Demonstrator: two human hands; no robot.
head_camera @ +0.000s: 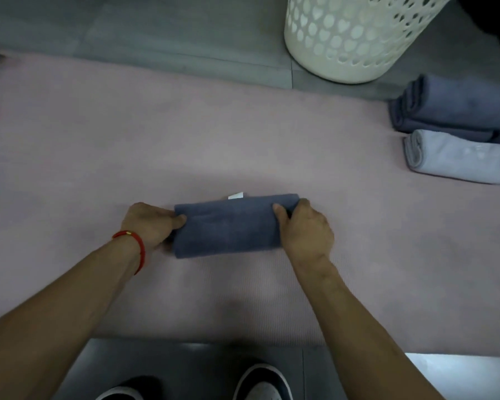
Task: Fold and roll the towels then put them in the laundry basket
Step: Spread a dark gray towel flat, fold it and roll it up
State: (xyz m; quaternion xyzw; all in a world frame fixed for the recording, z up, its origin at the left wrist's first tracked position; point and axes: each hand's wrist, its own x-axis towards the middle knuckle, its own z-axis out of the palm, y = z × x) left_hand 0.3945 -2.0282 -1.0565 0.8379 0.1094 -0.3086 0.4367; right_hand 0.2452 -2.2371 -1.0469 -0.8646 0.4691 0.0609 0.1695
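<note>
A dark blue towel (231,226) lies rolled up in the middle of the pink mat (185,134), with a small white tag poking out at its far edge. My left hand (149,223), with a red band at the wrist, grips the roll's left end. Its right end is gripped by my right hand (306,229), thumb on top. The white perforated laundry basket (352,39) stands on the grey floor at the back right, well apart from the roll.
At the right edge of the mat lie rolled towels: a dark blue one (456,105) and a pale blue one (459,157) in front of it. My shoes (260,382) stand on the grey floor at the near edge. Dark cloth shows at the far left edge.
</note>
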